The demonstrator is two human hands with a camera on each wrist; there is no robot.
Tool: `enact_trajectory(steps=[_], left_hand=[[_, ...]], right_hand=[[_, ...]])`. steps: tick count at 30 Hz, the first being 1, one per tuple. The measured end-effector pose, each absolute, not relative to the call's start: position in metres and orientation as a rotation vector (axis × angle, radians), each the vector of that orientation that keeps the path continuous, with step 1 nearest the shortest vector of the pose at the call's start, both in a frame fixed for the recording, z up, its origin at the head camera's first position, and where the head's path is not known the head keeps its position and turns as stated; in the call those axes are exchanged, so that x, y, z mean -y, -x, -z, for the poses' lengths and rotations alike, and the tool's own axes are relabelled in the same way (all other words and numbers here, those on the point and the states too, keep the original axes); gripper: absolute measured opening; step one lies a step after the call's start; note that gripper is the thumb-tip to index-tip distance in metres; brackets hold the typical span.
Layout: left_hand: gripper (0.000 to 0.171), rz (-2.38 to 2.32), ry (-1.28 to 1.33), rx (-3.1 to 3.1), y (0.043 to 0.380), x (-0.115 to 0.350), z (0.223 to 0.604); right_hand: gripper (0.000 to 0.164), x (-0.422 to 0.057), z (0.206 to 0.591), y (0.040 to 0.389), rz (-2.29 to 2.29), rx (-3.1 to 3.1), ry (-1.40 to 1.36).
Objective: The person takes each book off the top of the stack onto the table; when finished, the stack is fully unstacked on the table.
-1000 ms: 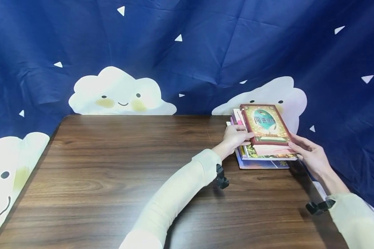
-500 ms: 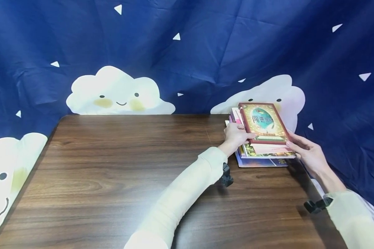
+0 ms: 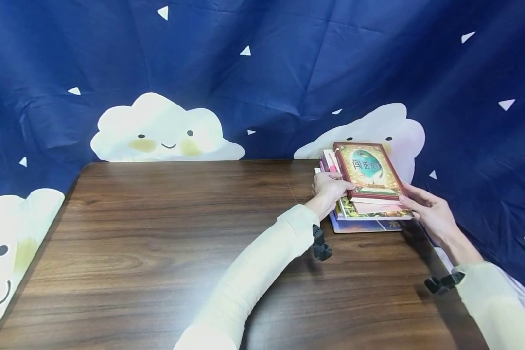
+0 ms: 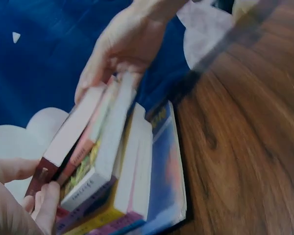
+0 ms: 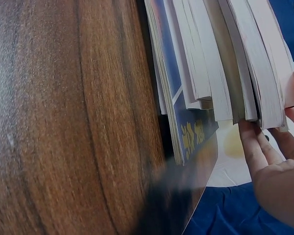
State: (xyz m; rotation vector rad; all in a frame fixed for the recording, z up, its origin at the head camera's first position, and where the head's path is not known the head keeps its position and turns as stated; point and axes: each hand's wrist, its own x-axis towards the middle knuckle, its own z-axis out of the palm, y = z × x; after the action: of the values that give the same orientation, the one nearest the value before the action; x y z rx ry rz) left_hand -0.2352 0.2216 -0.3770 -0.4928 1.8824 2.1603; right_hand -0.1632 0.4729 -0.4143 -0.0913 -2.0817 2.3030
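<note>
A stack of several books stands at the table's far right corner in the head view. On top lies a red-bordered hardcover book [image 3: 369,167] with a green oval on its cover; a pink book [image 3: 378,208] and a book with a leafy cover show beneath. A larger blue book [image 3: 363,226] forms the bottom. My left hand [image 3: 327,188] pinches the hardcover at its spine side, thumb on top, fingers [image 4: 48,203] against the spines. At the opposite side my right hand [image 3: 435,214] grips the upper books, thumb at the hardcover's corner and fingers [image 5: 257,147] under their edges.
The brown wooden table [image 3: 157,243] extends left and toward me. A dark blue curtain [image 3: 262,73] with white clouds hangs right behind the table's back edge and along its sides. Black wrist cameras [image 3: 321,243] sit at both cuffs.
The hands keep their hold on the books. The whole view shifts slightly, and the left forearm moves a little to the right.
</note>
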Motion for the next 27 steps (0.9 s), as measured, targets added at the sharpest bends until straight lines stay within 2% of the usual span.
enact_trajectory(steps=[15,27], left_hand=[[0.044,-2.193,0.197,-1.534,0.247,-0.201,0.388],[0.042,-2.154,0.059,-1.463,0.247,-0.151,0.397]], right_hand=[[0.046,-0.478,0.415,0.163,-2.363,2.086,0.021],[0.046,-0.485,0.418,0.165,-2.355,2.109,0.024]])
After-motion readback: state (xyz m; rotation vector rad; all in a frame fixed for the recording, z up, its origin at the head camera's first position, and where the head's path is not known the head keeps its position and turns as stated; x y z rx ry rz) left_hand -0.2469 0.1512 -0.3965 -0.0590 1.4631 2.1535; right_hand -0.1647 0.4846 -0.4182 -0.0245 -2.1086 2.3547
